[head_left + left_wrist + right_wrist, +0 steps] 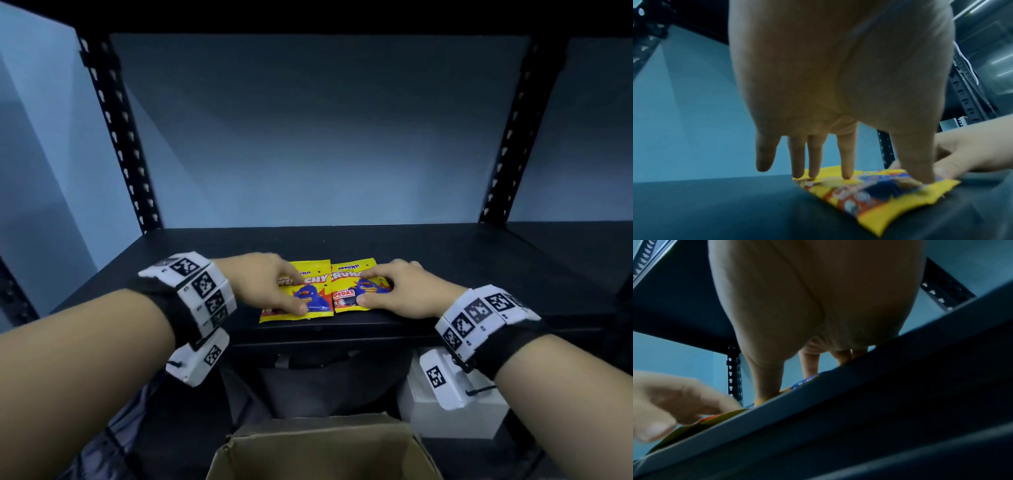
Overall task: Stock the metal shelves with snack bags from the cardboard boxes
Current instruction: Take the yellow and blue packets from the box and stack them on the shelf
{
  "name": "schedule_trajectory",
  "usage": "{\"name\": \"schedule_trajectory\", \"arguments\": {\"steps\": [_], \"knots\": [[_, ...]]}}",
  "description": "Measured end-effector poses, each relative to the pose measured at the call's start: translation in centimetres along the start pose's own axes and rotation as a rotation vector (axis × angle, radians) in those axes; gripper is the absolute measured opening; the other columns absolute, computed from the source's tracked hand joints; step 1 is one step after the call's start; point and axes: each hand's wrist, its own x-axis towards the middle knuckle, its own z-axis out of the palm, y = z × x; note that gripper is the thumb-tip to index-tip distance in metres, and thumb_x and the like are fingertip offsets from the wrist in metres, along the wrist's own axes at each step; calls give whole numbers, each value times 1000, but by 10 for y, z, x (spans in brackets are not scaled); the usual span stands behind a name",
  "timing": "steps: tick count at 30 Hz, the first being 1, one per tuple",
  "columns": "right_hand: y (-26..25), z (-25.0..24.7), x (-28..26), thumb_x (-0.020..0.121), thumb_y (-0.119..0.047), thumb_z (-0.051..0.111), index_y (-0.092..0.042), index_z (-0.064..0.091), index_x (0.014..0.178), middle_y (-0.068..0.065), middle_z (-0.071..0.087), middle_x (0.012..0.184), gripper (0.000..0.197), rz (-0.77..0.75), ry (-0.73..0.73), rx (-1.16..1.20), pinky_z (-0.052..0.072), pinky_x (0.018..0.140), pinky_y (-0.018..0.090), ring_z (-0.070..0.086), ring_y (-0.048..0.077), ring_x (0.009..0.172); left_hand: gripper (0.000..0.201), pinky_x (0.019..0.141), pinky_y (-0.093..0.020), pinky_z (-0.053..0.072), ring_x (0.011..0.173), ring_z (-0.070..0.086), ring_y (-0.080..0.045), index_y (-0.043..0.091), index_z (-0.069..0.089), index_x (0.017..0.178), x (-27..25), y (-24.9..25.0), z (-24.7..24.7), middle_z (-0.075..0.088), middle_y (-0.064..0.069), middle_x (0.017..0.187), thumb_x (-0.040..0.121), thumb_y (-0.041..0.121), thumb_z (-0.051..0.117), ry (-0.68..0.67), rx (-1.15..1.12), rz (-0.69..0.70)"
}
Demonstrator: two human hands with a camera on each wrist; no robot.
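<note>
Two yellow snack bags lie flat, side by side, near the front edge of the black metal shelf [479, 267]. My left hand [291, 294] rests on the left bag [317, 298], and my right hand [368, 287] rests on the right bag [346, 294]. In the left wrist view straight fingers [846, 159] and the thumb press down on the left bag [869, 193]. The right wrist view looks up from below the shelf lip [859, 378]; the thumb [766, 382] touches the right bag's edge [805, 380]. An open cardboard box [322, 448] stands below, its inside hidden.
Perforated black uprights [116, 137] [513, 137] flank the shelf, with another shelf overhead and a blue-grey wall behind. Bare shelf surface stretches behind and beside the bags. A white box [452, 421] sits on the lower level at right.
</note>
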Motion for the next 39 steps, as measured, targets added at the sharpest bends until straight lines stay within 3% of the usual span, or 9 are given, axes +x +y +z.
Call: {"name": "schedule_trajectory", "arguments": {"steps": [5,10,17,21,24,27,31,35,39], "knots": [[-13,-4,-4,87,-71,63,-48,47,147,4,39,153,67,42,27,-31,29,120,50,24,32,145,77,115,-39,38,139,45,-24,41,35,156,-6,-9,23,41,-3,153,90,74,55,38,-37,-84],[-52,3,-4,88,-67,63,-46,57,137,-2,50,138,54,-32,90,-138,37,113,49,35,28,137,87,117,-35,35,142,42,-23,34,23,162,-8,-9,31,34,-3,160,91,68,60,79,-168,-82],[-73,13,-4,93,-67,56,-44,45,150,-3,41,159,63,53,-3,-221,38,116,50,36,30,145,81,115,-35,37,140,44,-21,27,37,157,-15,-1,43,41,-2,157,91,69,58,177,-165,-99],[-73,25,-17,95,-77,38,-47,35,155,1,30,163,67,78,21,-248,29,116,57,21,33,149,81,116,-35,36,142,44,-21,29,36,158,-15,0,43,40,-1,159,91,69,58,171,-180,-104],[-77,30,-21,95,-79,32,-45,32,156,3,30,163,69,78,48,-250,27,113,58,19,34,149,85,117,-33,34,144,41,-21,28,30,161,-17,0,40,37,0,162,92,67,60,143,-208,-96],[-87,32,-22,97,-76,31,-47,31,154,3,33,161,65,17,108,-287,26,111,59,23,34,145,94,118,-32,33,145,40,-20,22,18,163,-17,-6,33,33,-3,163,91,56,68,161,-330,-115],[-104,36,-13,101,-71,31,-54,28,154,1,27,165,56,-49,6,-295,20,115,65,18,38,149,71,117,-32,34,146,41,-21,18,26,161,-18,-16,13,37,-7,163,100,36,57,260,-450,-191],[-101,34,-4,103,-68,29,-55,28,154,1,31,163,53,-48,-104,-292,23,114,63,13,39,151,69,117,-31,33,145,42,-20,22,35,158,-15,-20,7,42,-3,160,100,53,55,216,-351,-219],[-74,15,-4,107,-58,33,-43,34,158,1,38,162,53,-75,-99,-304,25,118,45,23,35,150,78,121,-32,29,149,36,-19,27,28,161,-3,-9,8,34,1,165,96,62,56,85,-232,-225]]}}
